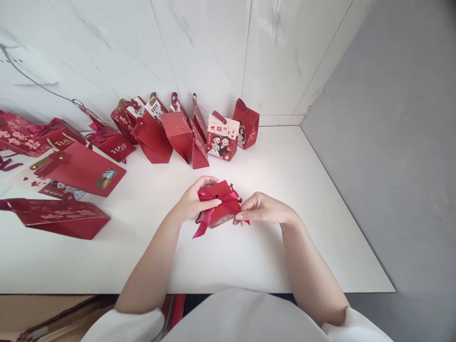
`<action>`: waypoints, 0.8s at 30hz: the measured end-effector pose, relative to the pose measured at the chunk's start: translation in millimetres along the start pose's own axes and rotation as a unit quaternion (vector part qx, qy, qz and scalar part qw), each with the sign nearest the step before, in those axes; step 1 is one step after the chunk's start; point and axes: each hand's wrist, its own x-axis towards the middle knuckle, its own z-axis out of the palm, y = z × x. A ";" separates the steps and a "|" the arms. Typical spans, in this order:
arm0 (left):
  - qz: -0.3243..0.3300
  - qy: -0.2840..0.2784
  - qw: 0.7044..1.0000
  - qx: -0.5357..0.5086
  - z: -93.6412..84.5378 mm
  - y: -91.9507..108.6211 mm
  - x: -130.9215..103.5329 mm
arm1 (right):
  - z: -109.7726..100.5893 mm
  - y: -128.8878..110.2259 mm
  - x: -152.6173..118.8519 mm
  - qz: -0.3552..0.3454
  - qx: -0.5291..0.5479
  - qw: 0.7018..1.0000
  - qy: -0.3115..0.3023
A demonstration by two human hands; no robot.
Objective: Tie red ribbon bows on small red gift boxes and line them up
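A small red gift box [220, 190] rests on the white table in front of me, with a glossy crimson ribbon [204, 224] tied in a bow across its top. My left hand [199, 199] holds the box from its left side, the thumb lying over the bow and the fingers behind the box. At the right side, my right hand [254, 209] pinches the ribbon's right end between thumb and fingers. The bow's left tail hangs down past the box's front.
Several red boxes [155, 140] stand along the marble wall, with a bride-and-groom box [223, 137] among them. More boxes [85, 166] crowd the left side. A grey cable [39, 84] hangs at the wall. The white table [320, 256] ends at a grey surface on the right.
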 end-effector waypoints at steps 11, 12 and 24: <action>-0.004 -0.019 0.999 -0.026 -0.6 1.5 0.0 | -4.1 -4.8 -5.8 0.007 -0.068 0.997 -0.029; -0.005 -0.019 0.999 -0.026 -0.6 1.7 0.2 | -4.4 -5.3 -6.1 0.007 -0.075 0.997 -0.030; 0.009 -0.068 0.998 -0.004 -8.8 10.1 -9.1 | -14.9 -6.7 -16.2 0.019 -0.038 0.998 -0.046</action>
